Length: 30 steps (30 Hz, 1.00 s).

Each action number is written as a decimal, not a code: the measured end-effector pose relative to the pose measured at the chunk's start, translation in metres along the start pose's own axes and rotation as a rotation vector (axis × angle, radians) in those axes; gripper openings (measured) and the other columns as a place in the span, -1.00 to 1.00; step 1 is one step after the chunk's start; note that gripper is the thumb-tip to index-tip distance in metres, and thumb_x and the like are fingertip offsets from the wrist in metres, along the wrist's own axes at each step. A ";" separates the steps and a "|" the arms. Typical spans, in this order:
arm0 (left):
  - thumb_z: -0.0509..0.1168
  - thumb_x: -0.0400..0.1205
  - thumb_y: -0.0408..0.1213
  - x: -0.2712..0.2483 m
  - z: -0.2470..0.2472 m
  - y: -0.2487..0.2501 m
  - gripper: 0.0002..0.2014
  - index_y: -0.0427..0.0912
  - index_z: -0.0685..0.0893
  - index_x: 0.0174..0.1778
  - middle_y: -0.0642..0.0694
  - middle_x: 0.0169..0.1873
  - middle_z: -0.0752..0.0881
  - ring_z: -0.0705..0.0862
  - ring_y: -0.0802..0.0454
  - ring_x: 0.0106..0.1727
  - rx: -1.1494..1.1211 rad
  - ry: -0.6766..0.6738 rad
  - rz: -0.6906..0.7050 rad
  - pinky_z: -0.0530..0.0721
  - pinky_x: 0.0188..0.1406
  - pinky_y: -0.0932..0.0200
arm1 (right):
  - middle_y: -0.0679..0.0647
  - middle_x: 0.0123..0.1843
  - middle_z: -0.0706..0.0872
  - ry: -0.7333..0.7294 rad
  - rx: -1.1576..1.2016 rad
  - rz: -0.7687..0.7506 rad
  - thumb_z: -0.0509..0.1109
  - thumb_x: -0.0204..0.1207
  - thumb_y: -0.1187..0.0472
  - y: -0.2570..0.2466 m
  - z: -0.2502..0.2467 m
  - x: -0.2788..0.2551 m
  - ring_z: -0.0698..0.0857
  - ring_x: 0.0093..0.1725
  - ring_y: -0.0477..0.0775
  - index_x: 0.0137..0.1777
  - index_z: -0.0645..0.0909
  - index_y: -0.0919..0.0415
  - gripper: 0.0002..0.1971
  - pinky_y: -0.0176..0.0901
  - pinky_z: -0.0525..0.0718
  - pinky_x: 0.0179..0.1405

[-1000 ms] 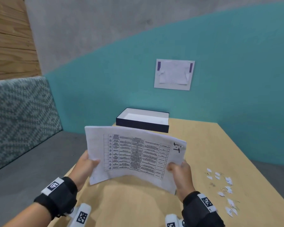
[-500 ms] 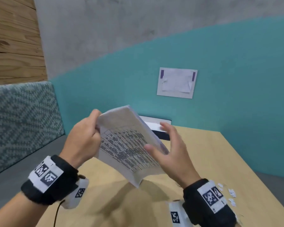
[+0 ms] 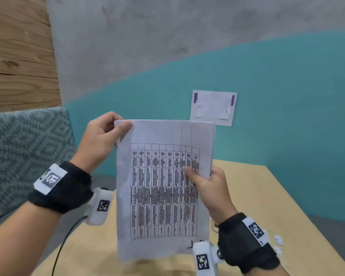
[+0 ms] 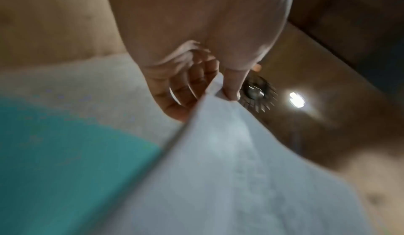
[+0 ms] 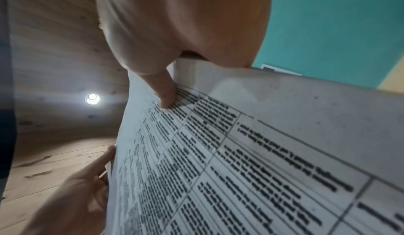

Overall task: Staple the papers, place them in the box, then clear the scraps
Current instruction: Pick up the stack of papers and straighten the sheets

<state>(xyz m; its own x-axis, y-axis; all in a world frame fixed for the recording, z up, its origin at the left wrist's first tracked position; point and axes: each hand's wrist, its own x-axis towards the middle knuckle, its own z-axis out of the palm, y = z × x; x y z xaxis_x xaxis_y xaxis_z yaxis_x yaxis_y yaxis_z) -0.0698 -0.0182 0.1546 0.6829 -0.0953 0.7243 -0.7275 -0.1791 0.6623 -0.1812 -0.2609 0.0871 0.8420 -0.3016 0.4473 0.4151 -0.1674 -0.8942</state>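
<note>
Teal wall behind, we hold the papers (image 3: 163, 188) upright above the counter (image 3: 267, 196): our left hand (image 3: 100, 140) pinches their top corner, our right hand (image 3: 209, 188) grips their right edge. Squaring seems in hand; stapling needs a stapler, unseen. Scraps (image 3: 278, 244) lie near the counter's right edge.

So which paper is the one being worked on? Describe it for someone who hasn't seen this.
Look above the tan table, in front of the teal wall. Both hands hold up a stack of papers: the left hand pinches its top corner, the right hand grips its right edge. Unlike the taped sheet on the wall and the scraps, it carries a printed table.
</note>
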 end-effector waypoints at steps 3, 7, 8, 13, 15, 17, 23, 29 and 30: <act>0.39 0.75 -0.24 -0.013 0.026 -0.006 -0.80 -0.25 0.67 -0.15 0.10 -0.44 0.72 0.59 0.23 -0.47 -0.295 0.095 -0.201 0.55 -0.45 0.32 | 0.22 0.05 0.86 0.037 0.011 0.044 0.52 0.57 0.22 0.007 -0.003 -0.004 0.81 0.08 0.18 -0.08 0.77 0.04 -0.95 -0.04 0.76 0.14; 0.31 0.80 -0.18 -0.034 0.053 -0.013 -0.73 -0.34 0.76 0.06 -0.19 -0.12 0.80 0.73 -0.03 -0.12 -0.419 0.115 -0.252 0.74 -0.11 0.08 | 0.02 -0.03 0.89 0.094 0.026 0.101 0.51 0.58 0.21 0.022 0.001 -0.021 0.84 -0.02 -0.09 0.06 0.78 0.06 -0.90 -0.37 0.71 -0.06; 0.31 0.80 -0.16 -0.038 0.057 -0.015 -0.71 -0.35 0.76 0.05 -0.22 -0.10 0.78 0.71 -0.06 -0.10 -0.404 0.122 -0.223 0.73 -0.09 0.01 | 0.02 -0.04 0.88 0.120 0.015 0.107 0.50 0.59 0.20 0.025 0.001 -0.025 0.83 -0.05 -0.06 0.05 0.77 0.05 -0.91 -0.44 0.69 -0.15; 0.29 0.81 -0.09 -0.038 0.072 0.003 -0.63 -0.37 0.70 -0.05 -0.11 -0.24 0.68 0.61 0.03 -0.21 -0.296 0.224 -0.026 0.63 -0.19 0.04 | -0.09 -0.14 0.81 0.234 0.001 0.052 0.47 0.62 0.21 0.022 0.002 -0.021 0.75 -0.19 -0.08 0.14 0.76 0.10 -0.86 -0.52 0.63 -0.36; 0.28 0.82 -0.10 -0.035 0.078 0.004 -0.66 -0.30 0.66 -0.15 0.01 -0.33 0.57 0.50 0.14 -0.29 -0.257 0.283 -0.007 0.53 -0.26 0.13 | -0.13 -0.10 0.81 0.257 0.010 0.027 0.49 0.60 0.22 0.021 0.001 -0.015 0.76 -0.13 -0.14 0.18 0.74 0.09 -0.82 -0.50 0.63 -0.27; 0.28 0.82 -0.11 -0.038 0.084 -0.003 -0.68 -0.16 0.61 -0.23 0.08 -0.37 0.52 0.44 0.20 -0.35 -0.202 0.302 -0.037 0.48 -0.31 0.18 | -0.13 -0.01 0.84 0.259 0.009 0.024 0.56 0.53 0.22 0.029 -0.001 -0.014 0.79 -0.02 -0.17 0.18 0.71 0.02 -0.75 -0.45 0.70 -0.15; 0.27 0.82 -0.09 -0.049 0.096 -0.015 -0.57 -0.41 0.54 -0.20 -0.11 -0.34 0.51 0.46 0.02 -0.29 -0.217 0.250 -0.063 0.47 -0.25 0.08 | -0.20 -0.25 0.82 0.312 -0.213 0.082 0.57 0.49 0.24 0.057 0.004 -0.018 0.77 -0.26 -0.17 -0.05 0.75 0.04 -0.89 -0.44 0.69 -0.29; 0.25 0.82 -0.04 -0.037 0.095 0.002 -0.52 -0.48 0.56 -0.12 -0.37 -0.31 0.54 0.48 -0.04 -0.26 -0.248 0.257 0.015 0.53 -0.30 -0.11 | -0.19 -0.29 0.77 0.406 -0.270 -0.038 0.48 0.53 0.22 0.054 0.016 -0.001 0.72 -0.33 -0.30 0.01 0.69 0.01 -0.88 -0.46 0.57 -0.40; 0.25 0.82 -0.04 -0.038 0.094 -0.004 -0.54 -0.44 0.58 -0.13 -0.31 -0.31 0.53 0.49 -0.03 -0.26 -0.242 0.258 -0.007 0.54 -0.28 -0.07 | -0.18 -0.27 0.79 0.396 -0.231 -0.003 0.50 0.51 0.21 0.058 0.015 -0.001 0.74 -0.30 -0.28 0.03 0.71 0.00 -0.86 -0.40 0.60 -0.34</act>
<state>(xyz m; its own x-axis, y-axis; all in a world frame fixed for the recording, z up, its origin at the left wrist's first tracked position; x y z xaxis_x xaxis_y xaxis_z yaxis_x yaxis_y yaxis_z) -0.0865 -0.1060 0.1060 0.6712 0.1612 0.7235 -0.7385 0.0615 0.6714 -0.1526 -0.2568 0.0345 0.6255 -0.6291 0.4616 0.2917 -0.3602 -0.8861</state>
